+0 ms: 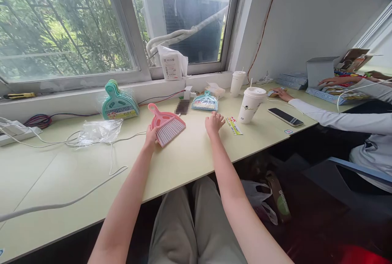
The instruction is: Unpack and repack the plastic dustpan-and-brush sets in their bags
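Presently, left hand (pixel 150 136) grasping pink dustpan (pixel 157 121) by its near-left edge, above the table (pixel 183 153), white-bristled brush (pixel 170 132) seated in it. Right hand (pixel 214 123) loosely curled, no hold seen. Wrapping looks off the dustpan: clear plastic (pixel 100 131) and printed card (pixel 234 126) lie apart. Teal stack (pixel 118 101) and flat teal set (pixel 206 101) appear bagged, neither in hand

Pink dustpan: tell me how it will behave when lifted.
The pink dustpan is probably light, stiff plastic, given its moulded, cut-out shape. Gripped at one edge by the left hand, it may tilt. The fine white bristles should flex.
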### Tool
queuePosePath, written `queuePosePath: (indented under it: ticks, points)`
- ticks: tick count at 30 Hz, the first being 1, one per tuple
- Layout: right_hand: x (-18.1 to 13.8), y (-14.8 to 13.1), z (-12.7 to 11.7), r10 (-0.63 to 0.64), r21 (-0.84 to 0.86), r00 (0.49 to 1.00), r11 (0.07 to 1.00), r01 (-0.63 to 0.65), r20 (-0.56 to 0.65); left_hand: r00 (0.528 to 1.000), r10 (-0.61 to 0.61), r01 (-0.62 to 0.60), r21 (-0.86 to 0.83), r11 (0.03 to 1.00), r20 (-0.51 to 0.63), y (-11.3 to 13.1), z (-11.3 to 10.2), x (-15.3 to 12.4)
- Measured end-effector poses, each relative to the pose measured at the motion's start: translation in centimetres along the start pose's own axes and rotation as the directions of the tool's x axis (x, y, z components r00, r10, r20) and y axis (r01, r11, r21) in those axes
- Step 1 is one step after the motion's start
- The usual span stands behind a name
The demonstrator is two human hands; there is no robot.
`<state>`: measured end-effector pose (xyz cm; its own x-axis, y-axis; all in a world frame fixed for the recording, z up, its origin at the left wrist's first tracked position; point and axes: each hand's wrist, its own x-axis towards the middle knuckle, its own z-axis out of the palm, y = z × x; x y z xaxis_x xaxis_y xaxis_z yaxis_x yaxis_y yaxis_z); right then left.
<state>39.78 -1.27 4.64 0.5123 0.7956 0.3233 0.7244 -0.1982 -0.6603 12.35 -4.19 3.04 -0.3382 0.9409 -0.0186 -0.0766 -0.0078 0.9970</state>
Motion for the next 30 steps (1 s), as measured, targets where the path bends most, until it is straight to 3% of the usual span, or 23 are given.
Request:
queuePosePath:
  ticks: [3, 7, 10, 13, 16, 20, 24, 26, 28, 30]
  points:
    - [0.2, 1.8, 0.8, 0.073, -0.162, 0.993, 0.985, -0.057, 0.092, 0.999, -0.026, 0.026, -0.027, 0.999, -0.026, 0.1, -0.1, -0.2]
    - [-0.4, 1.9, 2.0, 0.057, -0.227, 0.982, 0.974, -0.015, 0.180, 0.999, -0.027, 0.026, -0.061, 0.998, -0.019, 0.2, -0.1, -0.8]
    - [-0.2, 2.0, 1.5, 0.000, -0.212, 0.996, 0.977, 0.020, 0.093, 0.999, -0.045, 0.044, -0.045, 0.998, -0.023, 0.4, -0.2, -1.1]
    - [0.4, 2.5, 0.6, 0.101, -0.204, 0.995, 0.973, -0.103, -0.021, 0.999, -0.016, 0.014, -0.049, 0.999, -0.028, 0.6, -0.2, -1.2]
    - [0.6, 2.4, 0.7, 0.186, -0.214, 0.981, 0.962, -0.169, 0.061, 0.999, 0.019, -0.021, -0.075, 0.997, -0.026, 0.7, -0.3, -1.1]
    - [-1.1, 0.3, 2.2, -0.049, -0.145, 0.971, 0.986, 0.085, 0.233, 0.997, 0.061, -0.065, -0.102, 0.993, -0.043, 0.8, -0.5, -0.7]
    - [-4.0, -2.3, 3.7, -0.364, 0.053, 0.840, 0.925, 0.376, 0.402, 0.993, 0.064, -0.077, -0.138, 0.987, -0.097, 0.6, -0.8, -0.3]
    - [-4.9, -3.0, 4.0, -0.465, 0.094, 0.791, 0.878, 0.469, 0.397, 0.990, 0.050, -0.068, -0.140, 0.988, -0.133, 0.6, -0.9, -0.2]
    - [-5.4, -3.2, 4.2, -0.458, 0.036, 0.812, 0.877, 0.478, 0.362, 0.986, 0.035, -0.057, -0.137, 0.989, -0.162, 0.6, -1.0, -0.2]
    - [-5.4, -3.0, 4.3, -0.350, -0.066, 0.851, 0.912, 0.405, 0.391, 0.984, 0.025, -0.048, -0.129, 0.990, -0.177, 0.6, -1.1, -0.2]
